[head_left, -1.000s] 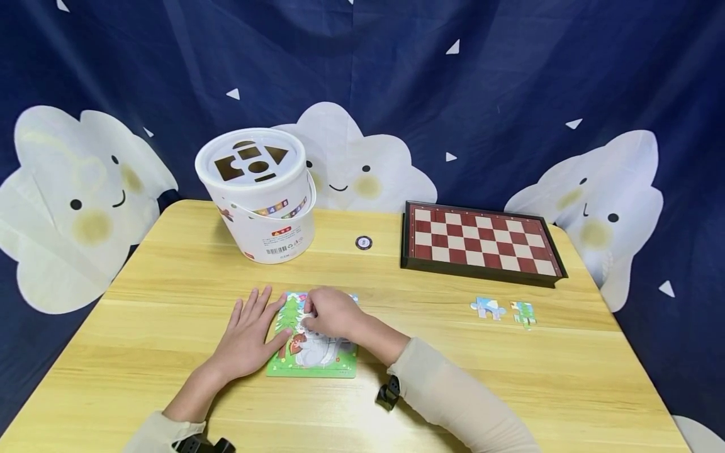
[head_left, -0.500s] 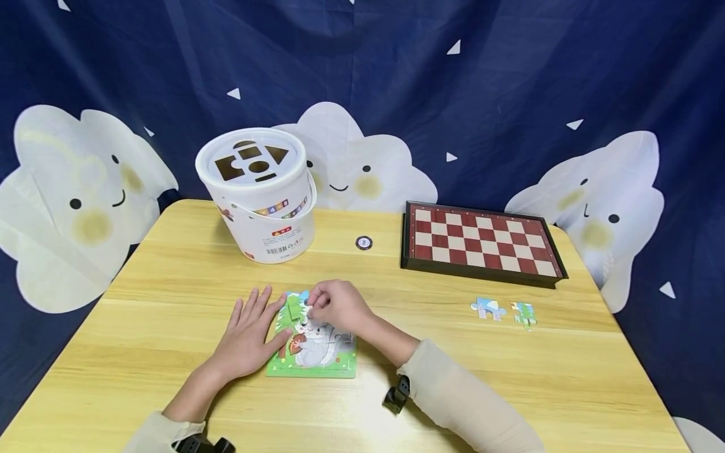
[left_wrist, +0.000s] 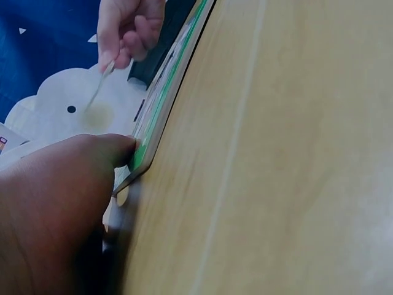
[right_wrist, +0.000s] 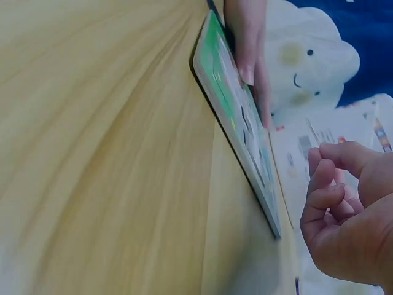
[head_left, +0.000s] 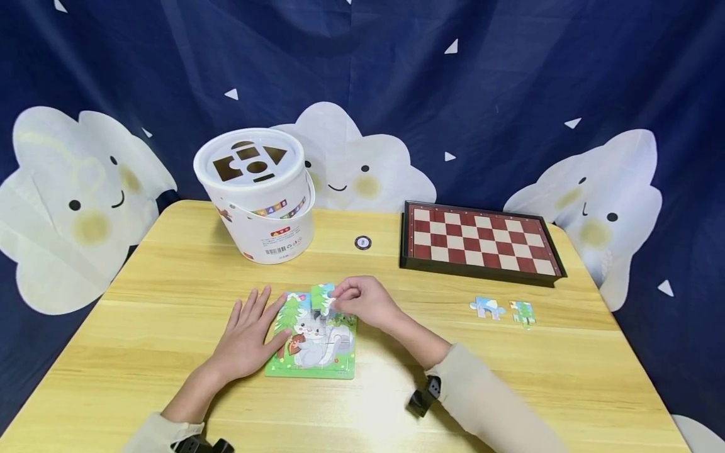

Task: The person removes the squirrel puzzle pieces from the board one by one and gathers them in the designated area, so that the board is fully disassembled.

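A squirrel jigsaw puzzle (head_left: 325,346) lies in its flat green-edged tray on the table. My left hand (head_left: 246,343) rests at its left side, fingers straight, with the thumb on the tray's border. Between thumb and fingertips my right hand (head_left: 368,303) pinches a puzzle piece (head_left: 321,297) with a green tree on it, held above the puzzle's upper edge. The left wrist view shows that piece edge-on, raised off the board. Under it, part of the puzzle's upper right is hidden. Two loose puzzle pieces, one blue (head_left: 488,307) and one with a tree (head_left: 523,313), lie to the right.
A white bucket (head_left: 255,207) with shape cutouts in its lid stands at the back left. Near it lies a small round dark disc (head_left: 363,242). A red and white chessboard box (head_left: 481,242) sits at the back right. A blue curtain hangs behind the table.
My right hand has lifted and moved right, away from the puzzle's middle, bringing the tree piece up with it. The piece has turned from tilted to facing the camera. My left hand stays put.
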`<state>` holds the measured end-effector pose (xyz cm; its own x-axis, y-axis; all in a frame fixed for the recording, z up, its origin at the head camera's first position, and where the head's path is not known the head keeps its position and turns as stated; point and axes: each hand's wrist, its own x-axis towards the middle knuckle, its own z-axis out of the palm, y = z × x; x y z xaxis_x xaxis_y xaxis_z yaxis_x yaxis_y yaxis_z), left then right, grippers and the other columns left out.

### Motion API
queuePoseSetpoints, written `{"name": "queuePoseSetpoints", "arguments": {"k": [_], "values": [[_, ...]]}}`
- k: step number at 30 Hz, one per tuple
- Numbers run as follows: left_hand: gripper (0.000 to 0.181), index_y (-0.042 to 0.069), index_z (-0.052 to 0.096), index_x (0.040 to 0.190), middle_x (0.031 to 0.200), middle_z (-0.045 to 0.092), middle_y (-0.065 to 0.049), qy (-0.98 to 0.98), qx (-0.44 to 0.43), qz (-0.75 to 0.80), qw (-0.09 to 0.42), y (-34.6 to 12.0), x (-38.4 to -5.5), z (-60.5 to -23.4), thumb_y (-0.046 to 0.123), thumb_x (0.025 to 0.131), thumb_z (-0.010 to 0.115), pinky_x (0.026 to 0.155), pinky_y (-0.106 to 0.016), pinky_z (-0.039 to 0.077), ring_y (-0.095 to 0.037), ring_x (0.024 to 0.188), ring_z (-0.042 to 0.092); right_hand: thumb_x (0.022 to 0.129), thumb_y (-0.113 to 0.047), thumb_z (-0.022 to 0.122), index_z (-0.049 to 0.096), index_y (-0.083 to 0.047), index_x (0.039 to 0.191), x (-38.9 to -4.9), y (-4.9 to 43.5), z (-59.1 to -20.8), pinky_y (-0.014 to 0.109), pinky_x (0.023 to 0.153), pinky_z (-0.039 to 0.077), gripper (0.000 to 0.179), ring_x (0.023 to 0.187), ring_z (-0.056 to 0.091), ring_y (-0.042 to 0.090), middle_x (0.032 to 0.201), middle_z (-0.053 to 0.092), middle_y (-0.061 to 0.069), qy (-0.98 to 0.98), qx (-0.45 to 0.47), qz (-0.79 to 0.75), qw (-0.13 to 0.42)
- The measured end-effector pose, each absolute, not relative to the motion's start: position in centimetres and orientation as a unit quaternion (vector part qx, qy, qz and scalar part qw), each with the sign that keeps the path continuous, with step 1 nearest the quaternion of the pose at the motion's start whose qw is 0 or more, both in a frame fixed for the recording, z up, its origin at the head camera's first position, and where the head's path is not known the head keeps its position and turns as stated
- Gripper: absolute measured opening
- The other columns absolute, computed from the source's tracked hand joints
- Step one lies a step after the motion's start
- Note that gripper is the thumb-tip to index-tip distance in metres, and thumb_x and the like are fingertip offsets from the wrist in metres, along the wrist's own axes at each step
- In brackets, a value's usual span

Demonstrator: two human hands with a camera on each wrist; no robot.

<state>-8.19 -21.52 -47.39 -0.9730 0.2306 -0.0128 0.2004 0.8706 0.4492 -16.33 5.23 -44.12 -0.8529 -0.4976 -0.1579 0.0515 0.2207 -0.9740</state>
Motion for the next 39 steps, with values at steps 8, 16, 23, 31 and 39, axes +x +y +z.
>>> {"name": "queuePoseSetpoints", "arguments": {"k": [8, 16, 23, 31, 39], "values": [[0.068, 0.012, 0.036, 0.159, 0.166, 0.016, -0.025, 0.965, 0.112, 0.236, 0.035, -21.5, -8.2, -47.3, 0.046, 0.103, 0.055, 0.12, -0.064, -0.001, -0.047, 0.154, 0.005, 0.089, -0.003, 0.074, 0.07, 0.002, 0.104, -16.5, 9.3, -43.9, 0.026, 0.065, 0.049, 0.017, 0.073, 0.062, 0.019, 0.081, 0.071, 0.003, 0.752, -0.109, -0.612, 0.221], [0.068, 0.011, 0.038, 0.158, 0.166, 0.018, -0.026, 0.963, 0.112, 0.242, 0.03, -21.4, -8.0, -47.3, 0.047, 0.103, 0.055, 0.119, -0.064, 0.0, -0.047, 0.153, 0.007, 0.09, -0.004, 0.075, 0.069, 0.003, 0.105, -16.3, 13.7, -43.4, 0.027, 0.066, 0.052, 0.018, 0.074, 0.065, 0.022, 0.086, 0.075, 0.002, 0.761, -0.067, -0.611, 0.209], [0.068, 0.01, 0.04, 0.156, 0.164, 0.021, -0.028, 0.956, 0.127, 0.264, -0.003, -21.6, -8.2, -48.1, 0.048, 0.102, 0.057, 0.12, -0.062, -0.003, -0.048, 0.153, 0.009, 0.092, -0.009, 0.075, 0.068, 0.002, 0.105, -16.6, 17.8, -43.3, 0.028, 0.068, 0.052, 0.018, 0.077, 0.064, 0.02, 0.089, 0.076, 0.004, 0.773, -0.047, -0.6, 0.199], [0.069, 0.009, 0.039, 0.157, 0.165, 0.019, -0.027, 0.958, 0.126, 0.259, 0.012, -21.6, -8.4, -47.8, 0.048, 0.102, 0.056, 0.12, -0.062, -0.004, -0.048, 0.153, 0.007, 0.094, -0.013, 0.074, 0.068, 0.002, 0.108, -16.6, 22.3, -43.5, 0.029, 0.066, 0.053, 0.022, 0.075, 0.062, 0.018, 0.091, 0.077, 0.005, 0.804, -0.02, -0.566, 0.18], [0.069, 0.011, 0.035, 0.159, 0.166, 0.015, -0.026, 0.963, 0.119, 0.24, 0.035, -21.6, -8.3, -47.3, 0.047, 0.104, 0.054, 0.119, -0.064, -0.002, -0.048, 0.153, 0.005, 0.096, -0.014, 0.072, 0.066, 0.004, 0.114, -16.2, 26.0, -43.4, 0.029, 0.06, 0.051, 0.026, 0.07, 0.061, 0.016, 0.093, 0.076, 0.009, 0.833, -0.004, -0.531, 0.156]]}}
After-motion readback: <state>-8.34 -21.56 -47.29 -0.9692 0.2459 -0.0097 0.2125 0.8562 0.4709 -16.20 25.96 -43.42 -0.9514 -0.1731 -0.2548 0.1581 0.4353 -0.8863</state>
